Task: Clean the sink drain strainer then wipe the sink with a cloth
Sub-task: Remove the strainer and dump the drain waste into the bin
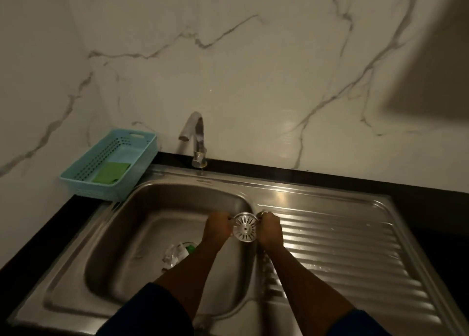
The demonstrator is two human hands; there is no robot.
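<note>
A round metal drain strainer [245,227] with radial slots is held up over the right rim of the steel sink [111,234]. My left hand [217,229] grips its left edge and my right hand [270,230] grips its right edge. On the basin floor, near the drain, lies a crumpled clear plastic bit with something green [180,253]; my left forearm hides part of it. A green cloth [111,172] lies in the light-blue basket [83,183] at the back left.
A chrome faucet [196,139] stands behind the basin against the marble wall. The ribbed steel drainboard [342,247] stretches to the right. A black counter edge [38,234] borders the sink on the left.
</note>
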